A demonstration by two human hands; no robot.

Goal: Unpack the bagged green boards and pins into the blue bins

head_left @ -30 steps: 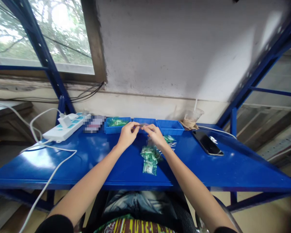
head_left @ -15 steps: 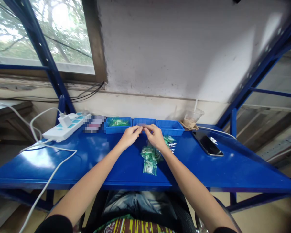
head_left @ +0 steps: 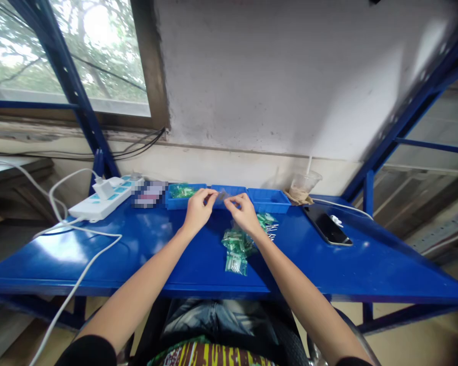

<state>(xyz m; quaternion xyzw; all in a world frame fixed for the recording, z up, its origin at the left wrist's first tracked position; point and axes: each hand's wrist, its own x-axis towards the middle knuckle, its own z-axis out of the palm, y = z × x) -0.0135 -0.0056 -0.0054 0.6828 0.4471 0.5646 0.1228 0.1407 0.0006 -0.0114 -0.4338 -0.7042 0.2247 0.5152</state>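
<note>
My left hand (head_left: 198, 208) and my right hand (head_left: 246, 212) are raised over the blue table, both with thumb and fingertips pinched. Between them stretches a small clear plastic bag (head_left: 222, 195), one side in each pinch; its contents, if any, are too blurred to tell. Below my right hand lies a pile of small green-tinted packets (head_left: 236, 249) with pale pieces inside. Several thin metal pins (head_left: 272, 232) lie loose beside my right wrist. Just behind the hands is the middle blue bin (head_left: 238, 189), partly hidden by them.
A left blue bin (head_left: 183, 204) holds green packets; a right blue bin (head_left: 269, 207) stands along the wall. On the left are a power strip (head_left: 99, 201) and white cables. A plastic cup (head_left: 304, 184) and a phone (head_left: 330, 229) with white earphones (head_left: 336, 220) sit on the right.
My hands have moved apart, the left one shifting left and turning more upright. More of the clear bag now shows between them. The packets and bins stay where they were.
</note>
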